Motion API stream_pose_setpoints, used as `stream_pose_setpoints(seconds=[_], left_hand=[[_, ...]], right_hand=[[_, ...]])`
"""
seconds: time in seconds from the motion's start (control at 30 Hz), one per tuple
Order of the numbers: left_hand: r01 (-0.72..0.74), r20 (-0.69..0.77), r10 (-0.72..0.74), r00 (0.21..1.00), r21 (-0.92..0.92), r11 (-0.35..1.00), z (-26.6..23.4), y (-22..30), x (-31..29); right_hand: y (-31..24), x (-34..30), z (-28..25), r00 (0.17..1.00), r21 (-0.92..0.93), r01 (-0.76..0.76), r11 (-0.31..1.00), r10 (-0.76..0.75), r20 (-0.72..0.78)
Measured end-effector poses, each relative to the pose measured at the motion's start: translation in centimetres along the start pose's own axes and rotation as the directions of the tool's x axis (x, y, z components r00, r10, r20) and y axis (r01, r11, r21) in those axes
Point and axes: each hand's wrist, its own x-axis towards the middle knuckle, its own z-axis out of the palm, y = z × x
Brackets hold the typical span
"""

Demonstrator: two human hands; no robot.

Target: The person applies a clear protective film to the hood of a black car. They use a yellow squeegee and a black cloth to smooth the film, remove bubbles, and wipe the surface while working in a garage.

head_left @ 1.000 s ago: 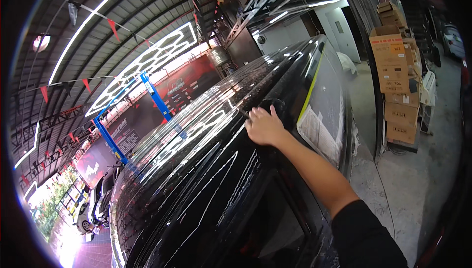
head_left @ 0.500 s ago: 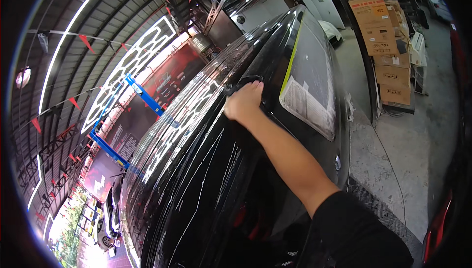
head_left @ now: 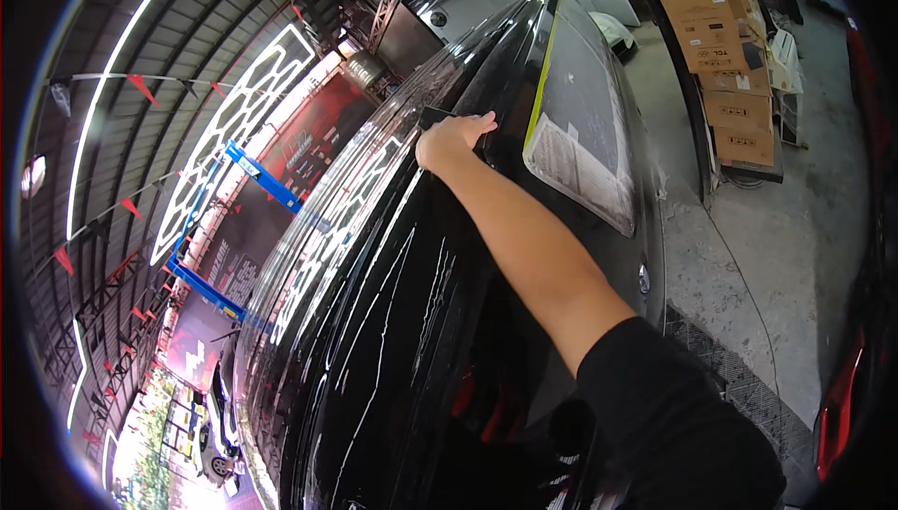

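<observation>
The glossy black roof of a vehicle [head_left: 374, 323] fills the middle, crossed by streaky reflections and crooked bright lines. My right arm, in a short black sleeve, reaches far across it from the lower right. At its end my right hand [head_left: 451, 143] is closed round a flat black block [head_left: 434, 117] by the roof's edge. Most of the block is hidden by the hand, and its exact kind does not show. Beyond the knuckles lies a window covered with a greyish sheet [head_left: 585, 164], edged with yellow-green tape [head_left: 539, 99]. My left hand is out of the picture.
Cardboard boxes [head_left: 734, 127] are stacked at the right, beside a concrete floor with a thin cable [head_left: 739, 267]. A red glossy car part [head_left: 832, 440] shows at the lower right. At the left stands a blue lift post [head_left: 267, 178], and another car [head_left: 217, 459] is parked farther off.
My right hand has slid a little farther forward along the roof with the black block. A finger or thumb now sticks out more to the right. The whole view has shifted slightly.
</observation>
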Motion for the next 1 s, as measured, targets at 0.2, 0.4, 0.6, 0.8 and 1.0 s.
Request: stream_pose_setpoints(seconds=[0.2, 0.4, 0.6, 0.8, 1.0], left_hand=[[0.202, 0.230, -0.108, 0.967, -0.436, 0.877, -1.0, 0.4, 0.3], [0.306, 0.405, -0.115, 0.907, -0.445, 0.841, -2.5, -0.5, 0.5], [0.314, 0.353, -0.130, 0.927, -0.535, 0.784, -3.1, 0.3, 0.8], [0.304, 0.330, -0.129, 0.935, -0.559, 0.772, -2.9, 0.3, 0.9], [0.175, 0.142, -0.112, 0.984, -0.601, 0.780, -1.9, 0.7, 1.0]], right_hand=[[0.7, -0.9, 0.5, 0.964, 0.143, 0.259, 0.955, -0.264, 0.017], [-2.7, -1.6, 1.2, 0.974, 0.089, 0.223, 0.971, -0.217, -0.072], [0.3, -2.1, 1.7, 0.980, 0.388, 0.195, 0.901, -0.160, -0.122], [3.2, -17.3, 2.0, 0.889, 0.646, 0.452, 0.615, -0.255, -0.379], [4.8, -11.6, 2.8, 0.891, 0.682, 0.444, 0.581, -0.205, -0.405]])
